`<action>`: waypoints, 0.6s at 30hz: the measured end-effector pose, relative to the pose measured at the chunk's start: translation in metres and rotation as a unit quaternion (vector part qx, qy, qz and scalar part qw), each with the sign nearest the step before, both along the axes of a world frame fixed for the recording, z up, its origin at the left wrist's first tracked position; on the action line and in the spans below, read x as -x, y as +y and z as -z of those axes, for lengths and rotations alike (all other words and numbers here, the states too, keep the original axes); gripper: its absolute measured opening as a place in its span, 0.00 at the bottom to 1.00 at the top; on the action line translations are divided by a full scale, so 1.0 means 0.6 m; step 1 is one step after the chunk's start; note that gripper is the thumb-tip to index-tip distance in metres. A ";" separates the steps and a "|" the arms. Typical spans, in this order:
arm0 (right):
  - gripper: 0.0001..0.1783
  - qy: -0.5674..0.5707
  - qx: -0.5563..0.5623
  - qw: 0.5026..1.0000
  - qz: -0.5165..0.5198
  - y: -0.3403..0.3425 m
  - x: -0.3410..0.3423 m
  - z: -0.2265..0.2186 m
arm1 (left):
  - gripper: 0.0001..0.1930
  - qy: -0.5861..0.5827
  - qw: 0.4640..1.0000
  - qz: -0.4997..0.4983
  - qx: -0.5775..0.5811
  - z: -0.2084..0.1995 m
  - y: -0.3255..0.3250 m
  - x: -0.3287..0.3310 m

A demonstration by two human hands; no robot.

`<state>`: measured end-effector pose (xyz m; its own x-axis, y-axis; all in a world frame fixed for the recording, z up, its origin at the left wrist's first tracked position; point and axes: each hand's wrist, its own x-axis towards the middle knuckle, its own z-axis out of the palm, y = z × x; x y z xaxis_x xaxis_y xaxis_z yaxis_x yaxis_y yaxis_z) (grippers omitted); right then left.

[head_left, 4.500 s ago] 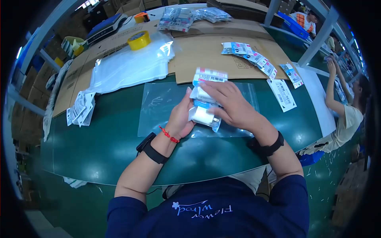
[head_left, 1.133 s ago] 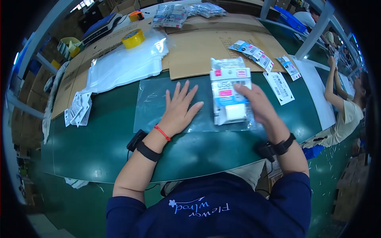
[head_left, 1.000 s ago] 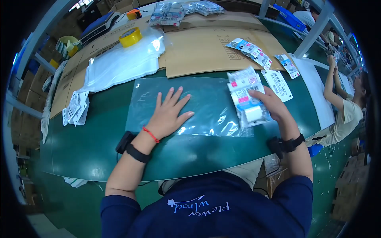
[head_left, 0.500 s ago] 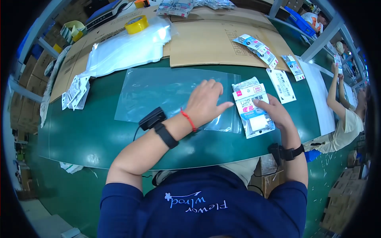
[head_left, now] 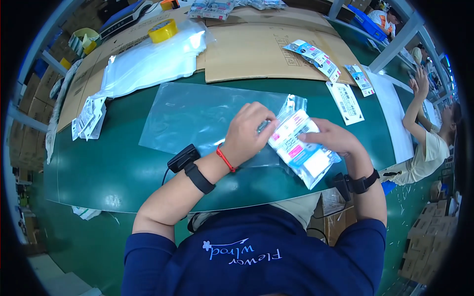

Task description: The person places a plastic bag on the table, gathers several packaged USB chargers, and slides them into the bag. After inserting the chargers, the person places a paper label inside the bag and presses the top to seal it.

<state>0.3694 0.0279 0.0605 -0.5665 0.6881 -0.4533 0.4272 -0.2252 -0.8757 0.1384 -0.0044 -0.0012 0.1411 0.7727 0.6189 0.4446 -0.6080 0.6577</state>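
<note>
A large clear plastic bag (head_left: 192, 111) lies flat on the green tabletop, its right end lifted and crinkled. At that end my left hand (head_left: 249, 129) is closed, thumb and forefinger pinching the bag's edge. My right hand (head_left: 335, 137) grips a small stack of white-and-blue retail packets (head_left: 303, 148), thumb on top and the fingers hidden beneath. The stack is tilted, and its upper end meets the lifted end of the bag beside my left fingers. How far the packets overlap the bag, I cannot tell.
Flat cardboard (head_left: 266, 54) covers the far side, bearing loose packets (head_left: 313, 58). Clear bags (head_left: 153, 61) lie at the back left under a yellow tape roll (head_left: 163, 31). Labels (head_left: 90, 118) sit at left, a printed label sheet (head_left: 345, 102) at right. A co-worker (head_left: 427, 133) is at right.
The packets have moved left and toward me, tilting against the bag's right end. My left hand has gone from spread fingers to a pinch, and the bag's end has risen.
</note>
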 end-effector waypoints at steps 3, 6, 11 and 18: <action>0.24 -0.011 0.004 0.999 -0.050 -0.004 0.028 -0.004 | 0.04 0.022 0.996 0.023 -0.081 -0.005 -0.010 -0.009; 0.23 -0.019 0.004 0.998 -0.060 -0.003 0.042 -0.007 | 0.05 0.029 0.994 0.027 -0.097 -0.012 -0.018 -0.011; 0.20 -0.009 -0.042 0.989 -0.143 0.004 0.053 0.026 | 0.07 0.043 0.990 0.077 -0.108 -0.022 -0.034 -0.017; 0.21 0.123 -0.082 0.982 -0.121 0.007 0.077 0.062 | 0.09 0.067 0.985 0.120 -0.103 -0.034 -0.070 -0.026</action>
<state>0.3232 0.0324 0.0232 -0.8006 0.5725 -0.1767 0.2222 0.0098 -0.9750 0.1541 -0.0466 0.0189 0.3955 0.5669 0.7227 0.3469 -0.8207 0.4540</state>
